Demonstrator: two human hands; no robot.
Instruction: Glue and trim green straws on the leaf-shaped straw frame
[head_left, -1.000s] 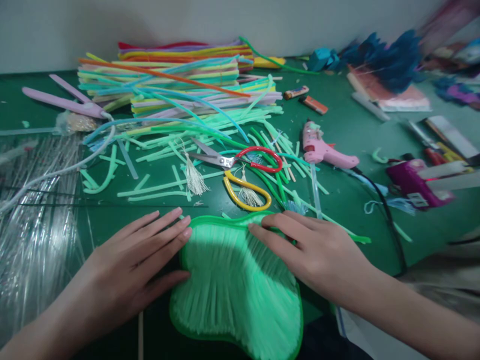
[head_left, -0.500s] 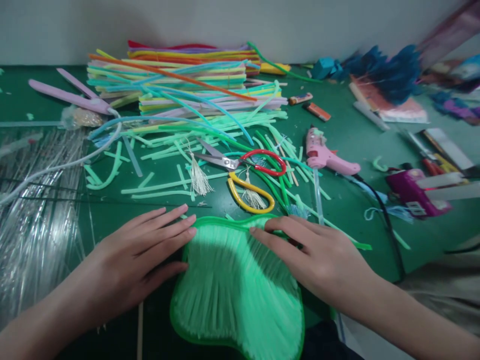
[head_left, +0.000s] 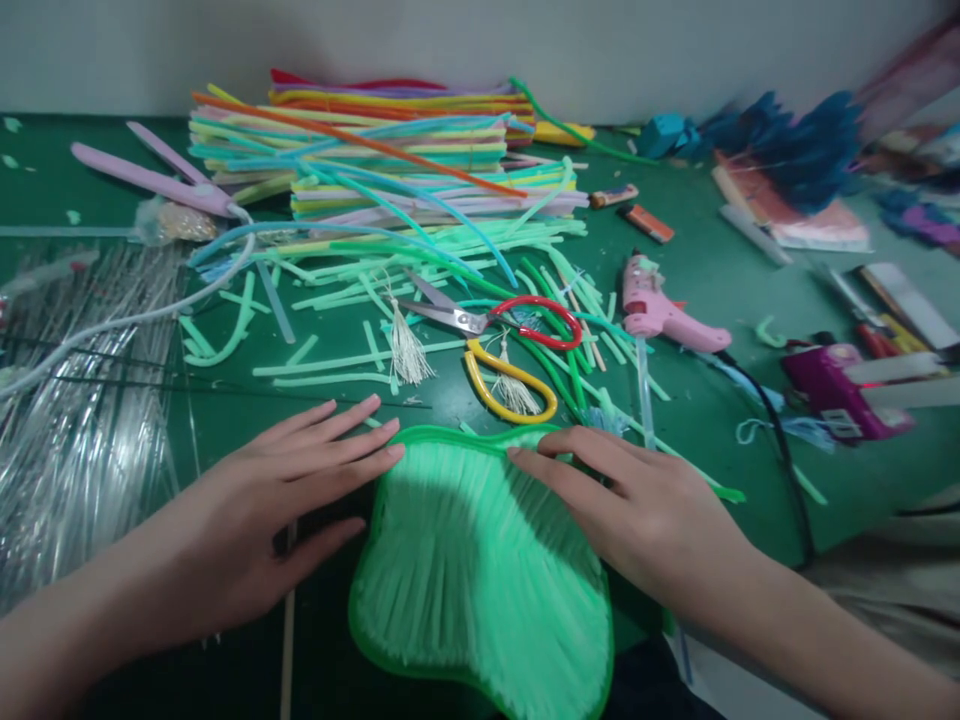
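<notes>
A fuzzy green shape [head_left: 480, 560], like a wavy leaf, is just on the near side of the scissors [head_left: 466, 320]. It has pale green fuzz in the middle and a darker green rim. Its bottom tip is cut off by the edge of the view, and shadows make some of its fuzz hard to see. The right hand covers its top right corner.

The left hand [head_left: 300, 490] is nearer than the scissors and to their left. It lies palm down, with its fingers stretched out and a little apart. Its pointer tip is at the rim, but I can't tell if it presses. Its thumb sticks out away from the other fingers.

The right hand [head_left: 645, 490] is nearer than the scissors and to their right. Its fingers bend over the top rim. Its thumb is hidden, so I can't tell if it pinches. Both arms run off the picture.

One white tassel [head_left: 409, 345] is just left of the scissors' handles. Another tassel [head_left: 514, 390] shows through their yellow loop, partly covered. A pink glue gun [head_left: 667, 310] is to the scissors' right. Past the scissors is a pile of colored fuzzy sticks [head_left: 352, 150]. Far to their right, some things are too blurry to name.
</notes>
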